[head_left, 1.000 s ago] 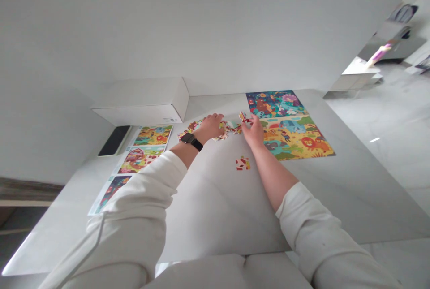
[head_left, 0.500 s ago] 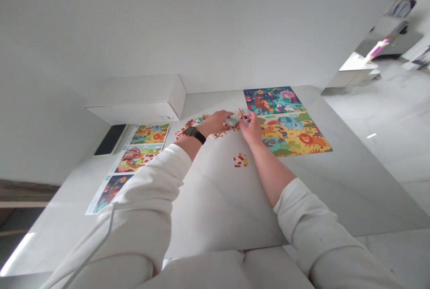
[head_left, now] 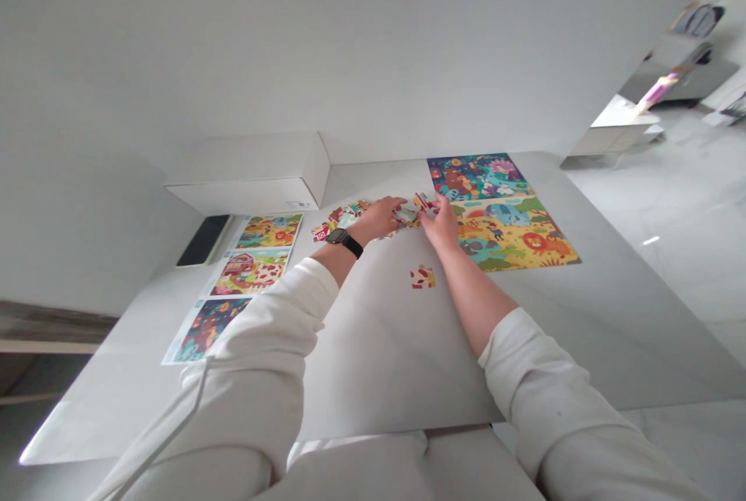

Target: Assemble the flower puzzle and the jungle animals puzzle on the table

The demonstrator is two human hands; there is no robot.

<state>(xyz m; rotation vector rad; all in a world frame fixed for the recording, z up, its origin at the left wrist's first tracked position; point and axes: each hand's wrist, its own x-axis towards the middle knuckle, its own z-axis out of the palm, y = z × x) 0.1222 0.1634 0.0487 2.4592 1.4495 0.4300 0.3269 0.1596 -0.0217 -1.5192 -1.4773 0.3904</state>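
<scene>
My left hand (head_left: 381,217), a black watch on its wrist, lies over a heap of loose puzzle pieces (head_left: 343,217) on the white table (head_left: 373,346), its fingertips on pieces at the heap's right end. My right hand (head_left: 441,223) is just to the right of it, fingers pinched on a red and white puzzle piece (head_left: 423,201). A small joined cluster of pieces (head_left: 422,276) lies alone on the table nearer to me. A finished colourful animal puzzle (head_left: 500,213) lies right of my right hand.
A white box (head_left: 250,172) stands at the back left against the wall. A dark phone (head_left: 203,240) lies left of a sheet with three printed pictures (head_left: 236,283). White floor and low furniture show at the far right.
My left hand has slid to the right across the heap, toward my right hand. My right hand has stayed in place with its piece.
</scene>
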